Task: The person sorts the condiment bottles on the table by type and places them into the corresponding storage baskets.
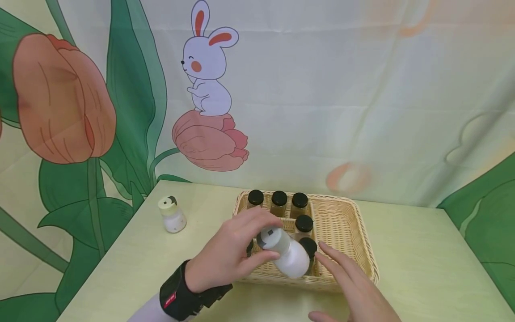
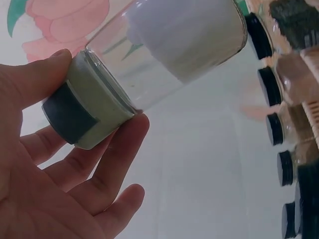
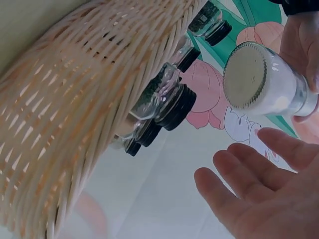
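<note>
My left hand (image 1: 231,250) grips a clear shaker jar (image 1: 295,259) of white powder by its pale green cap (image 2: 92,107), tilted with its base toward the right. The jar is above the front of a wicker basket (image 1: 342,223). Thumb and fingers pinch the cap in the left wrist view. To the right, my right hand (image 1: 354,281) has its fingers spread, near the jar's base (image 3: 244,77) but apart from it, and holds nothing. Black-capped spice jars (image 1: 304,223) stand in the basket's left part, some hidden behind the left hand and held jar.
A second shaker jar (image 1: 174,219) with a pale yellow cap and white contents stands on the table (image 1: 422,250) left of the basket. A hanging cloth (image 1: 306,89) printed with tulips and a rabbit rises behind the table. The basket's right compartment shows bare wicker.
</note>
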A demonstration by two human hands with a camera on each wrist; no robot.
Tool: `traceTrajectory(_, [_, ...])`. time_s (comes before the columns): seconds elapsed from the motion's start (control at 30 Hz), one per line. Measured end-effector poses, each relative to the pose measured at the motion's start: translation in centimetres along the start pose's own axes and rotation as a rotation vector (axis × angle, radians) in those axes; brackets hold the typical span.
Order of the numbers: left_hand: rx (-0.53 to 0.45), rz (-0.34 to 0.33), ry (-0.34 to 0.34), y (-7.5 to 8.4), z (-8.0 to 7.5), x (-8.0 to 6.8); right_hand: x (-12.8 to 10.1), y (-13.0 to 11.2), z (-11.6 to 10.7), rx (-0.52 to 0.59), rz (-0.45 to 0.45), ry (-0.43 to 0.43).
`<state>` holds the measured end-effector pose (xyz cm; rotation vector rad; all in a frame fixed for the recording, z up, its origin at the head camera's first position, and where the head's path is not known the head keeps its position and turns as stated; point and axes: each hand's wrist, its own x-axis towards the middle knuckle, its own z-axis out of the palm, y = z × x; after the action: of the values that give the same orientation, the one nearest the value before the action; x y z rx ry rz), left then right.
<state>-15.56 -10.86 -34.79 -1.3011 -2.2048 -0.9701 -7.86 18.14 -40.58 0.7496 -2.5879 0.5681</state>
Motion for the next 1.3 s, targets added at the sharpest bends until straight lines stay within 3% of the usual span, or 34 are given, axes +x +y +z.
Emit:
traceTrajectory(0.57, [-0.022, 0.103, -0.024, 1.3, 2.9, -0.1, 0.0, 0.0, 1.1, 0.116, -0.136, 0.176])
traceTrajectory(0.97, [-0.039, 0.155, -0.062, 2.0, 3.7, 0.0, 0.0, -0.5, 1.6, 0.149, -0.138, 0.214])
traceTrajectory(1.3, [-0.025, 0.182, -0.078, 2.2, 4.5, -0.2, -0.1, -0.8, 1.8, 0.204, -0.129, 0.185])
